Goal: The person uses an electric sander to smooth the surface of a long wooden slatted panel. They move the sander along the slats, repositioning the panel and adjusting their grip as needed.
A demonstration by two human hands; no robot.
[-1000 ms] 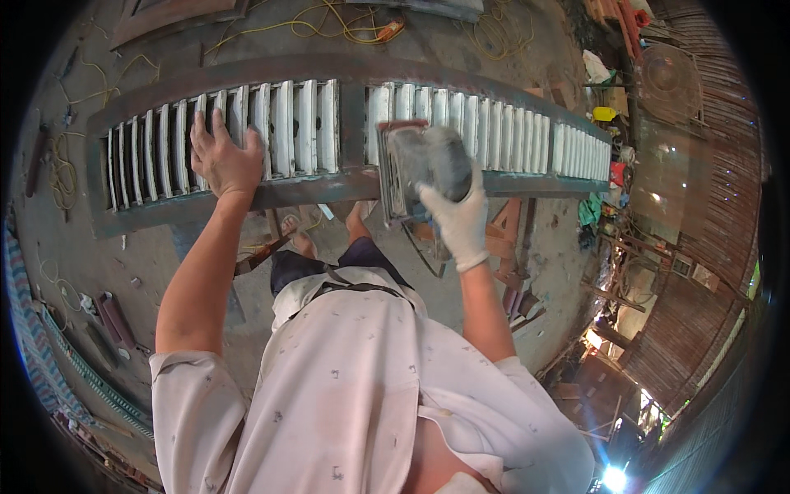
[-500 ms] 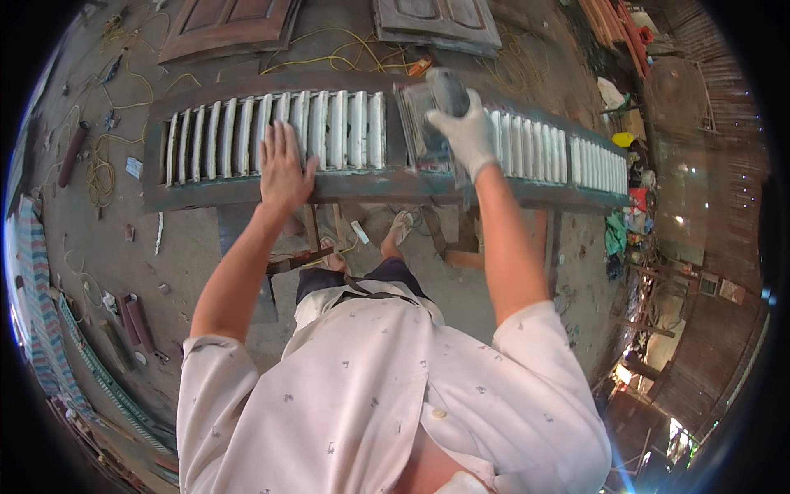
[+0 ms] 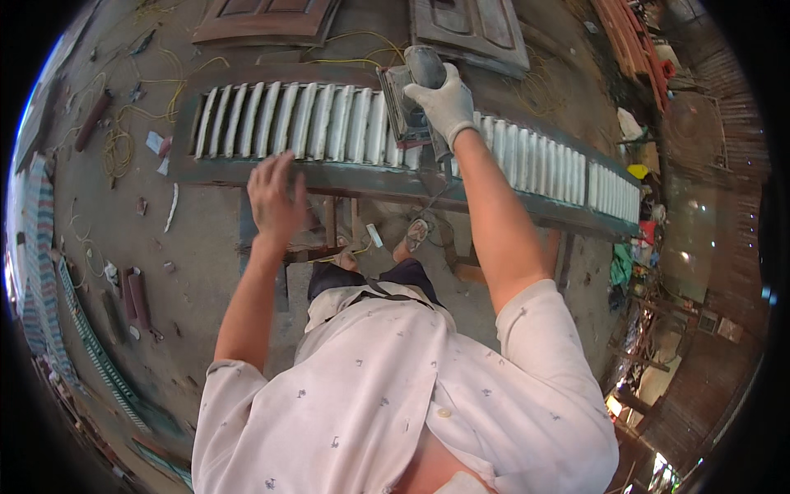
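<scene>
A long louvered shutter panel [image 3: 329, 174] lies across in front of me, with a dark frame and whitish slats. My right hand [image 3: 445, 104], in a pale glove, is wrapped round a grey power sander [image 3: 426, 67]. The sander sits over the divider between the left and middle slat sections, its square pad overlapping the left slats' end. My left hand [image 3: 276, 199] is bare and somewhat blurred, over the panel's near rail. Its fingers are spread and hold nothing; whether the fingertips touch the rail I cannot tell.
Two panelled wooden doors [image 3: 267, 18] [image 3: 473, 29] lie beyond the shutter. Yellow cords [image 3: 123, 156] trail over the floor. Dark red rolls [image 3: 140, 298] lie at left. Planks [image 3: 629, 49] and clutter line the right. A wooden support [image 3: 309, 253] stands under the panel.
My left hand has come off the slats toward me, to the near rail. The sander in my right hand has shifted left relative to the panel, onto the left slats' end. The view has shifted too.
</scene>
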